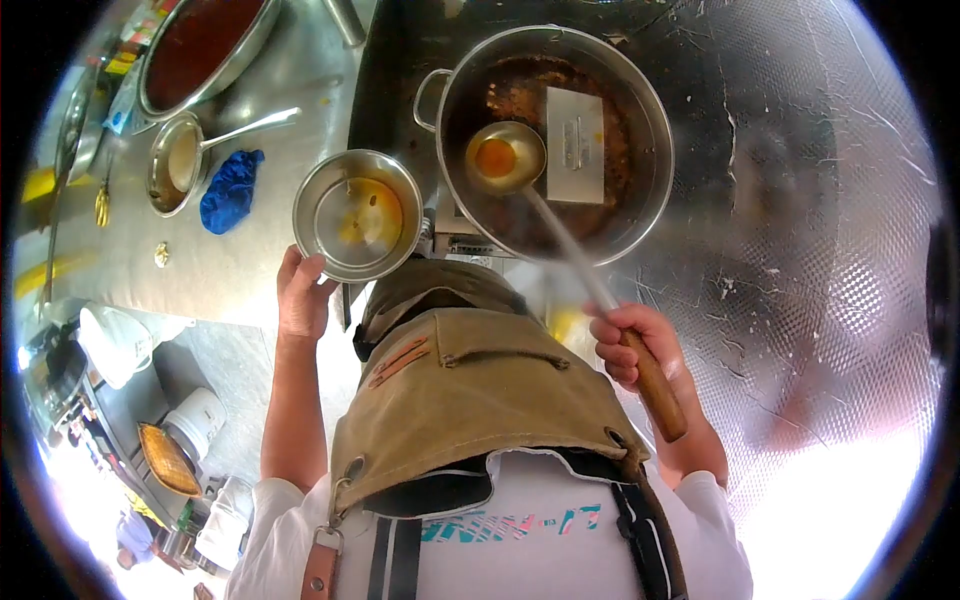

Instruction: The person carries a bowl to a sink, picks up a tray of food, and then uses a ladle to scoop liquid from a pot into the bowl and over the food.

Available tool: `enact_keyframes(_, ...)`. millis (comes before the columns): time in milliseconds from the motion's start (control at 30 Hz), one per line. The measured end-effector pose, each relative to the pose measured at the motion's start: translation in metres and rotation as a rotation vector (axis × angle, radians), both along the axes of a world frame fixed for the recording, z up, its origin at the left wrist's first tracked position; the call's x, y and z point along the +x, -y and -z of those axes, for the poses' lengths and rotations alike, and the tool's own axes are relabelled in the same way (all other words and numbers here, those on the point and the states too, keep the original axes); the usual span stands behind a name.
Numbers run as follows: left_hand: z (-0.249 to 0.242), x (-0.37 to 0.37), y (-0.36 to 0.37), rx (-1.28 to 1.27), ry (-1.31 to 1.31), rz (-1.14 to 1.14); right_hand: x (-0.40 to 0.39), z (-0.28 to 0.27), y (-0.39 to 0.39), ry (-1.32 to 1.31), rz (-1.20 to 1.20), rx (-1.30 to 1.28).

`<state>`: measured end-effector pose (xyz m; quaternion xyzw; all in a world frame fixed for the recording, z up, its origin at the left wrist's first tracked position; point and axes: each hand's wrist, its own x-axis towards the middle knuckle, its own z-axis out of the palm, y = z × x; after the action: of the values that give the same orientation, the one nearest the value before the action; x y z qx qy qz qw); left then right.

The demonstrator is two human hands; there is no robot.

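My right hand (pixel 640 345) is wrapped round the wooden handle of a long metal ladle (pixel 570 240). The ladle's bowl holds some orange-brown liquid and hangs over a large steel pot (pixel 660 130). Dark broth (pixel 515 85) with bits floating on it fills part of the pot, and a flat metal plate (pixel 575 180) with a small handle lies in there too. My left hand (pixel 303 290) grips the near rim of a steel bowl (pixel 310 215), thumb on the edge. A little yellowish oily liquid (pixel 375 215) lies in the bottom of this bowl.
A steel counter (pixel 270 200) at the left bears a blue cloth (pixel 230 192), a small pan with a spoon (pixel 170 165) and a big basin of dark red sauce (pixel 200 45). Textured metal sheeting (pixel 780 200) covers the right side. A wicker basket (pixel 167 460) stands low at left.
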<state>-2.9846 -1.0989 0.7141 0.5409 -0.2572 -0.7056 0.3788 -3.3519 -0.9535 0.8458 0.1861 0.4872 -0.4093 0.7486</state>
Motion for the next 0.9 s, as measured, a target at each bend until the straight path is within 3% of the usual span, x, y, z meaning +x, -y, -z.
enact_keyframes(900,0.0003,0.0014,0.0006,0.019,0.004,-0.009,-0.0015,0.0046,-0.0021,0.038,0.016,0.004)
